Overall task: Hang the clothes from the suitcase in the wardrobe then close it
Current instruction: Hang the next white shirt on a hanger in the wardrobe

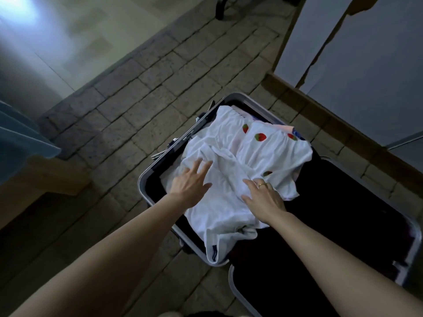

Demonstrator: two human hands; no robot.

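Both bare forearms reach down from the bottom edge toward an open hard-shell suitcase with a pale grey rim [146, 177] lying on the stone-tiled floor [142, 92]. The left hand [190, 184] lies flat with fingers spread on a crumpled white cotton garment printed with red strawberries [258, 143], which fills the suitcase's nearer-left half. The right hand [263, 197], wearing a gold ring [262, 185], rests on the cloth with fingers loosely curled; whether it pinches fabric I cannot tell. The garment looks light, soft and limp, so it should be gathered at the shoulders or neckline. Beyond stand pale wardrobe doors [366, 53].
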